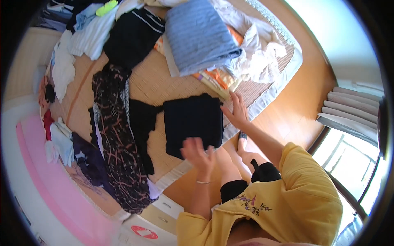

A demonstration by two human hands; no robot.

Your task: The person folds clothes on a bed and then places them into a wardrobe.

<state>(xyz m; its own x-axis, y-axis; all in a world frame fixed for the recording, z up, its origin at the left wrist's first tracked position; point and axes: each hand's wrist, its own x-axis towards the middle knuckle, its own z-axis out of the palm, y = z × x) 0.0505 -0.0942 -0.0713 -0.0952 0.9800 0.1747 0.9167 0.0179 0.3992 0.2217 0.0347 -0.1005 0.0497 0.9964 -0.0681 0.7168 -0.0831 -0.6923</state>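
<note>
A folded black garment [193, 123] lies flat on the woven mat of the bed [160, 82], close to the bed's edge nearest the person; it is a little below the centre of the view, at about 6 o'clock from the folded blue blanket [201, 35]. The left hand [199, 153] is at the 6 o'clock edge of this garment, blurred, with the fingers spread wide and holding nothing; if it touches the cloth or only hovers over it, I cannot tell. The right hand [236, 110] rests at the 3 o'clock edge of the garment, palm down, the fingers open and flat, touching the mat and the border of the cloth, gripping nothing. At 9 o'clock from the garment lies a second black piece [143, 123], spread out and unfolded; further in the same direction is a long dark dress with a pink pattern [119, 143], stretched along the bed. Under the blue blanket there are orange and white clothes [254, 53], in a loose heap; at 11 o'clock is a black top with thin white stripes [133, 35]. A pink sheet [53, 188] runs along the bed at 8 o'clock; the person wears a yellow shirt [303, 197] and stands on a wooden floor [303, 94].
</note>
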